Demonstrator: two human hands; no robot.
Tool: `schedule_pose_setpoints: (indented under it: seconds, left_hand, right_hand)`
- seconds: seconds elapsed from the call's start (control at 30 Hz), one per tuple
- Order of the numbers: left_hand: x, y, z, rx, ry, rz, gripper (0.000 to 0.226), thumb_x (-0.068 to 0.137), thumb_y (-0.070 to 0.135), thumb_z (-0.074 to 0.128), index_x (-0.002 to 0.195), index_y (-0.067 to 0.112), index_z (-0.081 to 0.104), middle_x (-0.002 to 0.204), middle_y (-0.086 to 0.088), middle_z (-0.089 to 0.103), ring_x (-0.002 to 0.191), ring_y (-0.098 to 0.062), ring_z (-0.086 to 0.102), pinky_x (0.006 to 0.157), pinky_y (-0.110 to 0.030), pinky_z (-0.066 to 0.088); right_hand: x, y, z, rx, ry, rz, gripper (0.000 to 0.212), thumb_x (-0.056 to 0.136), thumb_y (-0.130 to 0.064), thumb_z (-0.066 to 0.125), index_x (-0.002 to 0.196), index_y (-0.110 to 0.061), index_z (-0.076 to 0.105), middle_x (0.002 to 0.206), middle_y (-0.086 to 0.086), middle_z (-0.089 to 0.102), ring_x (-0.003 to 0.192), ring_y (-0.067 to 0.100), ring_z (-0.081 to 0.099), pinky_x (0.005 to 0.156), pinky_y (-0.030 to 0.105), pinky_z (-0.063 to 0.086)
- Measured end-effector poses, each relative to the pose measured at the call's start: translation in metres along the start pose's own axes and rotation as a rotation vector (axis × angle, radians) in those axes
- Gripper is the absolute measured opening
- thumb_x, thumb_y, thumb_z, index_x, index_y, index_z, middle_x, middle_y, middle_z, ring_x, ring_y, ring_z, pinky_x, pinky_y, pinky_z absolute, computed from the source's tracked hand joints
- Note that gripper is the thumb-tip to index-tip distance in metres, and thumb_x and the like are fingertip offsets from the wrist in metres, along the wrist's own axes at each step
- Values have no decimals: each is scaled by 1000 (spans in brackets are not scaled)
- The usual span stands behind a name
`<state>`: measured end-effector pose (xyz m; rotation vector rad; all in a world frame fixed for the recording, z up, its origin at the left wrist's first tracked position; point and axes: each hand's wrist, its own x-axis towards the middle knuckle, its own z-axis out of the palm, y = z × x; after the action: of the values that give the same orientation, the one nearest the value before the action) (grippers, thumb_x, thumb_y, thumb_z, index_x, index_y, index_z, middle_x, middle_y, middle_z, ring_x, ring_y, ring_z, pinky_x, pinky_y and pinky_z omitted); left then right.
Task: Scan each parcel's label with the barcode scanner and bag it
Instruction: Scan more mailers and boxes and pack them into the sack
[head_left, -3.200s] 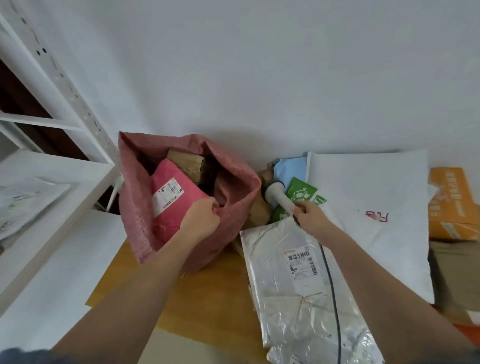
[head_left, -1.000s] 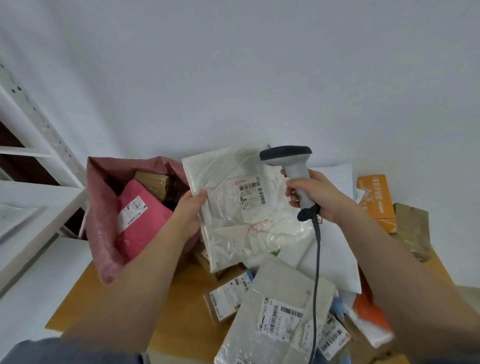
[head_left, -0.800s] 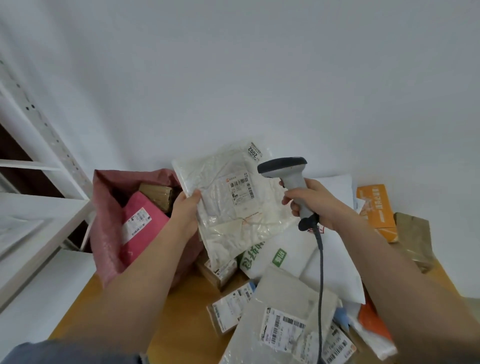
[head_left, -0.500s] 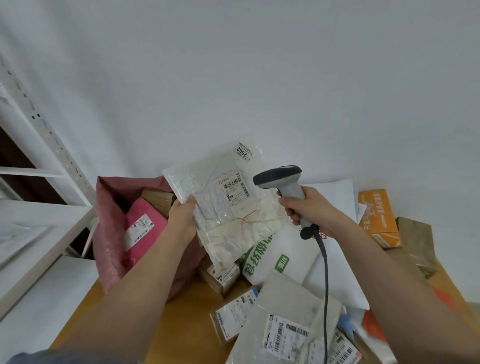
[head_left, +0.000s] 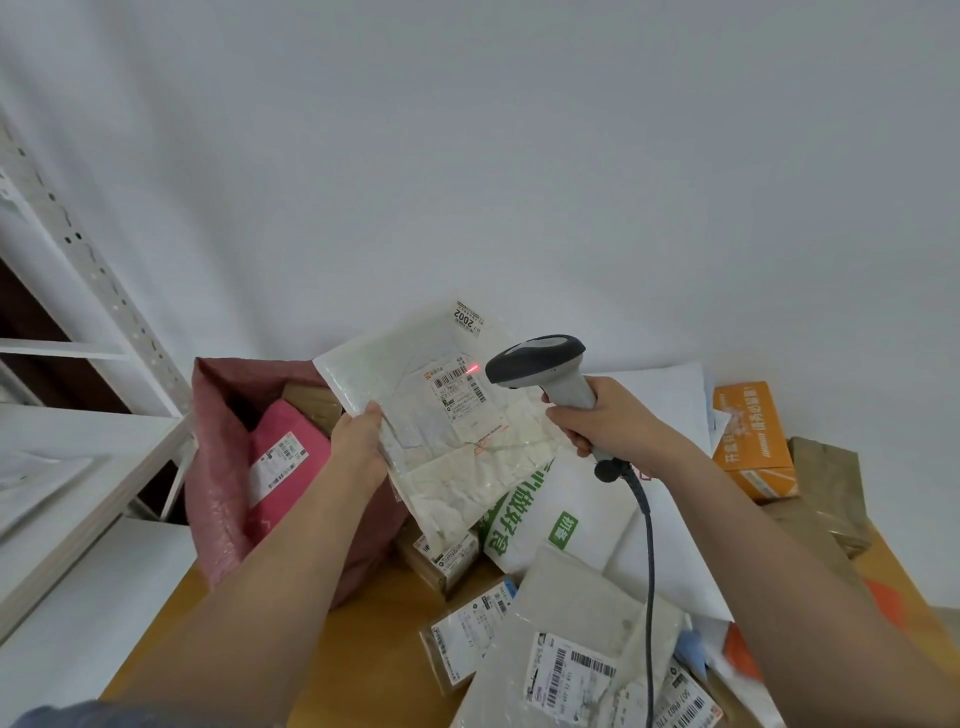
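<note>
Clearly light and floppy, the white mailer (head_left: 447, 431), pinched at its edge by the left hand (head_left: 358, 447), probably sags, while the right hand (head_left: 597, 421) stays out of it, fingers wrapped round the scanner (head_left: 540, 364).

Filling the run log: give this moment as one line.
step: scanning | left hand: holds white parcel | right hand: aims scanner | red light on label

Crinkled glossy plastic parcel (head_left: 457, 431), woven pink sack (head_left: 218, 467), smooth wooden table (head_left: 384, 649).

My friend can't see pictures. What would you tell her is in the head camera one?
A person's left hand holds up a white parcel while the right hand aims a barcode scanner at its label, where a red light shows. A pink bag stands left, more parcels below.
</note>
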<state>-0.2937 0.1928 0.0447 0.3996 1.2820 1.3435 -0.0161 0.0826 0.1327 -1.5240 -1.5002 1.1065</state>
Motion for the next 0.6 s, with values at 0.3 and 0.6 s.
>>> schedule_pose_setpoints:
  seconds: [0.3, 0.6]
  left_hand:
    - [-7, 3, -10, -45, 93, -19, 29, 95, 18, 59, 122, 8, 57, 113, -10, 67, 93, -27, 66, 90, -51, 52]
    - [-16, 5, -16, 0, 216, -6, 37, 98, 22, 55, 131, 7, 52, 124, -8, 62, 107, -27, 62, 80, -40, 50]
  right_hand:
    - [-5, 0, -6, 0, -22, -32, 12, 89, -14, 59, 99, -10, 63, 56, 0, 50, 47, 11, 43, 57, 26, 45]
    - [-3, 1, -6, 72, -60, -50, 11, 89, -14, 61, 99, -10, 63, 59, 0, 50, 49, 12, 44, 56, 25, 46]
